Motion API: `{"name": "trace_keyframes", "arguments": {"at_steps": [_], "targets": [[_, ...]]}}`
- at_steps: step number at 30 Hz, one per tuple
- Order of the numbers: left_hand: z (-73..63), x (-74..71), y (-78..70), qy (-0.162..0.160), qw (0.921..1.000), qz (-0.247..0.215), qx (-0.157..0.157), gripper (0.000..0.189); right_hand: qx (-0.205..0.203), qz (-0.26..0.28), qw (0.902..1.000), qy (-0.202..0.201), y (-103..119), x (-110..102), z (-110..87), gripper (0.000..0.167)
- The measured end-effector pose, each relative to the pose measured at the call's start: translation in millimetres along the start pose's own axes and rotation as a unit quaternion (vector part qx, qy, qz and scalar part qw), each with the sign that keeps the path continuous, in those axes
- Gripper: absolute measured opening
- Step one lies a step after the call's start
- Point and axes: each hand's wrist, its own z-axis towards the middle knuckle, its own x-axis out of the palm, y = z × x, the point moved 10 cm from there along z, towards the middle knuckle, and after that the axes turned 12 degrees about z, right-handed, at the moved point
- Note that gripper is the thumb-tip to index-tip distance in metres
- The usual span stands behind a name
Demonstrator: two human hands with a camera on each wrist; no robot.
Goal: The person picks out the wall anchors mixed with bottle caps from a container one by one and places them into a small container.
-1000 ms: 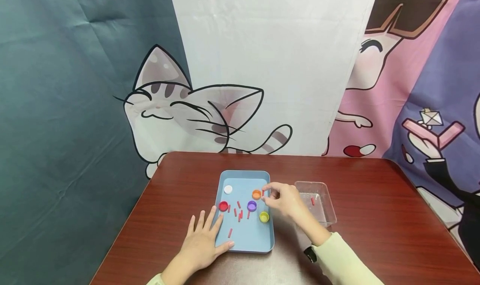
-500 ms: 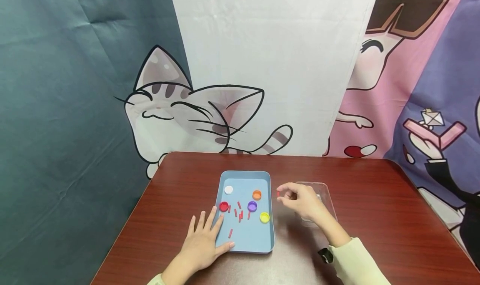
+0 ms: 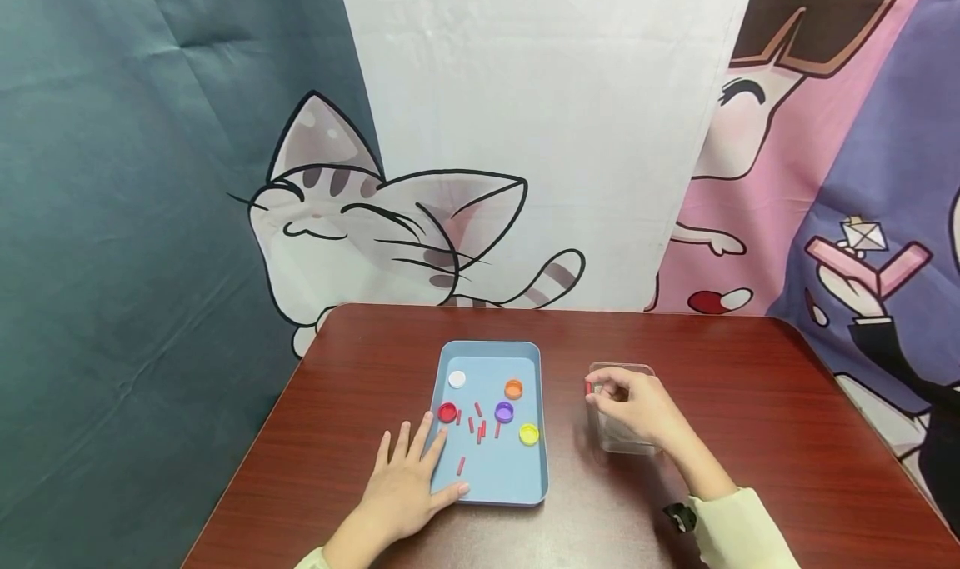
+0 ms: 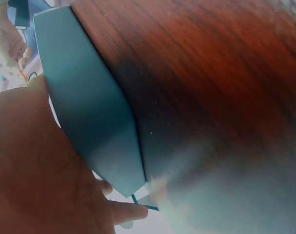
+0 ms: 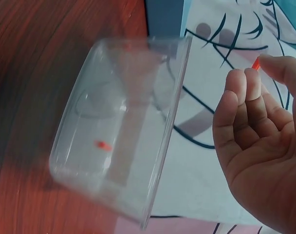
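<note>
- Red short stick, pinched between thumb and forefinger of the right hand, seen at ten o'clock on the clear rectangular plastic box.
- Inside that box: another red stick.
- At nine o'clock from it, a pale-blue rectangular tray bears loose red sticks and five small round caps.
- At the tray's eight o'clock: the left hand, fingers spread wide, gripping nothing.

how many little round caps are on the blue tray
5: white cap back left, orange cap back right, red cap by the tray's left wall, purple cap right of the middle, yellow cap nearest the camera, toward the right. None seems hidden.
</note>
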Motion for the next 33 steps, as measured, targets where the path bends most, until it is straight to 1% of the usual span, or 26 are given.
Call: {"name": "trace_keyframes", "arguments": {"at_steps": [5, 8, 19, 25, 33], "targets": [[0.3, 0.0, 0.5, -0.002, 1.0000, -0.001, 0.000, 0.089, 0.033, -0.017, 0.9993, -0.008, -10, -11, -3.4, 0.018], [0.6, 0.2, 0.7, -0.004, 1.0000, -0.001, 0.000, 0.089, 0.043, -0.018, 0.9989, -0.010, -13, -16, -4.2, 0.018], [0.0, 0.6, 0.9, -0.002, 1.0000, 0.001, -0.001, 0.089, 0.048, -0.008, 0.9987, -0.012, -26, -27, -6.9, 0.018], [-0.5, 1.3, 1.2, 0.001, 1.0000, -0.001, -0.002, 0.090, 0.057, -0.008, 0.9983, -0.009, -35, -30, -7.1, 0.019], [-1.1, -0.1, 0.8, -0.002, 1.0000, -0.007, -0.002, 0.089, 0.060, -0.007, 0.9981, -0.008, -44, -32, -3.8, 0.020]]}}
